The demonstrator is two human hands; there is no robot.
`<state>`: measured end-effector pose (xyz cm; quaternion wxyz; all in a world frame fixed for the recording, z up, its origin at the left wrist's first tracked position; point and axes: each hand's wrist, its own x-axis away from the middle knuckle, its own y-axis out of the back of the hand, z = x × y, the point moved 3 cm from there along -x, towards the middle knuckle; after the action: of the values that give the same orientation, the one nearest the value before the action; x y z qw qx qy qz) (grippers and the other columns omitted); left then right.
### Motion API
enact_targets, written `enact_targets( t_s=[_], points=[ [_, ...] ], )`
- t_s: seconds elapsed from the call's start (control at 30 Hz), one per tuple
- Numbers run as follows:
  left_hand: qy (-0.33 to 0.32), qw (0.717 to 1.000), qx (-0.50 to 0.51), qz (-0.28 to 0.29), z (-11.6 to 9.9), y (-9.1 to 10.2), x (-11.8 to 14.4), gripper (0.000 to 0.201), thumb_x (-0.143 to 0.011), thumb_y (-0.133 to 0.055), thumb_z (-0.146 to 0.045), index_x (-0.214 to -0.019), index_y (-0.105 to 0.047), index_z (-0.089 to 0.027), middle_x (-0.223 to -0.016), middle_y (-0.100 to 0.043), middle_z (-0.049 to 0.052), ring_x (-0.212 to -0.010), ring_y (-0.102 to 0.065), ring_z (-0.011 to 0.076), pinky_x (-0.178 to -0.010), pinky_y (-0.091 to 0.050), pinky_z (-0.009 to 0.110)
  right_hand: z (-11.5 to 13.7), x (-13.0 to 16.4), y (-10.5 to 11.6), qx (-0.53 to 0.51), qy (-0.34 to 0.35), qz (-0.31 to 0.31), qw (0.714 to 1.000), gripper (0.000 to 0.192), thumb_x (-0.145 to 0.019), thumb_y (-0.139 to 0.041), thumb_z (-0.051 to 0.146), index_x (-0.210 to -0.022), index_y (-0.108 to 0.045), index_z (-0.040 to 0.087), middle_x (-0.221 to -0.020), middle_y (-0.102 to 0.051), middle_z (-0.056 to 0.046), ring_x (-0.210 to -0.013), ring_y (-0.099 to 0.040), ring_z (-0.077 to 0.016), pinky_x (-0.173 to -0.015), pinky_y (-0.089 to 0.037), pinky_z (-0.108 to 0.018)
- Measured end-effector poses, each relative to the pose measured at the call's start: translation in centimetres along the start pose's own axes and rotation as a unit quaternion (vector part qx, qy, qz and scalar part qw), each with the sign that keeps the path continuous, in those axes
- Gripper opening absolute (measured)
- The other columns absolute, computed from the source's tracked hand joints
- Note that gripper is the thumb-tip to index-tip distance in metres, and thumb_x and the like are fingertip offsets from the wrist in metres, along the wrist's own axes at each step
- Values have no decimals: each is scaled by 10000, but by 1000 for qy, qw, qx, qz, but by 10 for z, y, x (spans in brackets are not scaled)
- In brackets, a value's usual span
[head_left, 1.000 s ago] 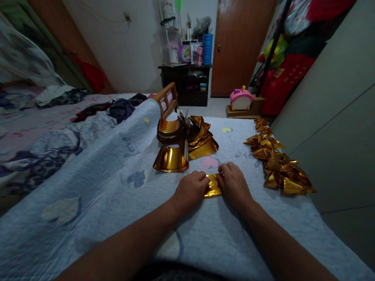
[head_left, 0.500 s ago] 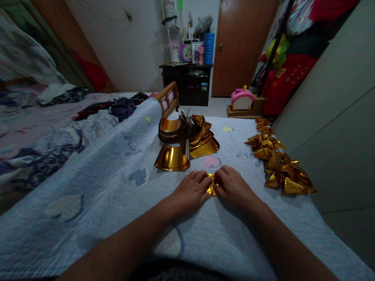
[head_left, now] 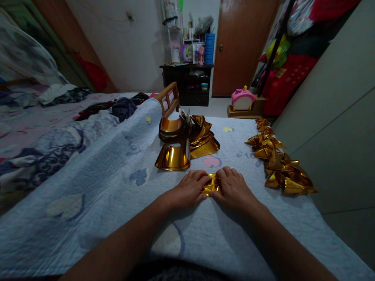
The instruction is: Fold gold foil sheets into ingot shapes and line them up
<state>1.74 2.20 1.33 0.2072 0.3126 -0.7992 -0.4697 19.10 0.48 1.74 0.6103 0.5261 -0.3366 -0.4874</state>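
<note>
A small piece of gold foil paper [head_left: 212, 185] lies on the pale blue bedspread [head_left: 129, 230] between my hands. My left hand [head_left: 191, 188] grips its left side, fingers curled over it. On its right side my right hand [head_left: 233, 185] presses down, thumb at the near edge and fingers bent over the far part. My hands hide both ends of the paper. Beyond my left hand stands a curved stack of gold foil sheets [head_left: 173, 157], with more fanned sheets [head_left: 205, 142] behind it.
Folded gold foil pieces [head_left: 283, 168] lie in a row along the bed's right edge, beside a pale cabinet [head_left: 340, 140]. A wooden bed rail [head_left: 170, 99] rises past the stacks. Rumpled bedding [head_left: 58, 136] covers the left side. A pink toy case [head_left: 243, 99] sits beyond the bed's far end.
My fingers have shifted slightly apart, and more of the gold foil paper shows between them. The stacks and folded pieces have stayed put.
</note>
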Motion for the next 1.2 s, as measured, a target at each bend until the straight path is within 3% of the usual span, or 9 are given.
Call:
enact_targets(
  t_s=[0.4, 0.67, 0.83, 0.93, 1.0, 1.1, 1.2],
  points=[
    [10, 1000, 2, 18, -3, 4, 0, 484, -886, -594, -207, -1358, -498, -254, -1429, -487, 87, -1287, -433, 275, -1140, -370, 447, -47, 1, 4, -16, -64, 59, 996, 567, -712, -809, 408, -1187, -567, 215, -1198, -575, -126, -1059, -542, -318, -788, -393, -377],
    [7, 1000, 19, 8, -1, 4, 1, 474, -874, -592, -189, -1333, -499, -266, -1420, -482, 75, -1276, -428, 273, -1130, -371, 446, -56, 3, 11, -36, -51, 80, 995, 459, -719, -721, 235, -1151, -572, 194, -1162, -584, -121, -1052, -544, -302, -824, -421, -384],
    [-13, 999, 47, 6, 0, 6, 2, 371, -858, -595, -169, -1215, -531, -244, -1346, -500, 65, -1221, -439, 250, -1095, -382, 418, -50, 3, 27, -97, -16, 73, 992, 368, -704, -607, 103, -1057, -545, 187, -1107, -552, -104, -1037, -520, -271, -880, -423, -387],
    [-7, 998, 61, 1, 0, 8, 2, 253, -850, -597, -155, -1088, -558, -231, -1253, -527, 58, -1158, -451, 242, -1057, -399, 408, -35, 3, 32, -147, 49, 47, 987, 215, -765, -603, 128, -959, -540, 196, -1082, -539, -98, -1040, -501, -261, -897, -416, -380],
    [-8, 998, 67, -2, -1, 8, 2, 187, -857, -596, -151, -1027, -564, -224, -1203, -535, 55, -1129, -456, 235, -1037, -407, 395, -24, 2, 29, -150, 90, 60, 983, 127, -791, -603, 136, -885, -546, 200, -1023, -551, -85, -985, -497, -248, -873, -411, -370],
    [-21, 997, 72, -5, -1, 9, 3, 150, -870, -637, -197, -1004, -573, -218, -1185, -530, 53, -1121, -457, 233, -1022, -412, 383, -11, 3, 18, -153, 130, 97, 975, 180, -751, -667, 143, -902, -582, 190, -988, -577, -74, -957, -500, -244, -851, -403, -361],
    [-26, 997, 75, -8, 1, 7, 3, 268, -829, -751, -336, -996, -580, -214, -1190, -525, 56, -1128, -455, 248, -1009, -417, 394, -8, 1, 11, -151, 123, 97, 976, 132, -765, -655, 117, -877, -613, 173, -975, -601, -78, -934, -519, -229, -849, -396, -356]
  ],
)
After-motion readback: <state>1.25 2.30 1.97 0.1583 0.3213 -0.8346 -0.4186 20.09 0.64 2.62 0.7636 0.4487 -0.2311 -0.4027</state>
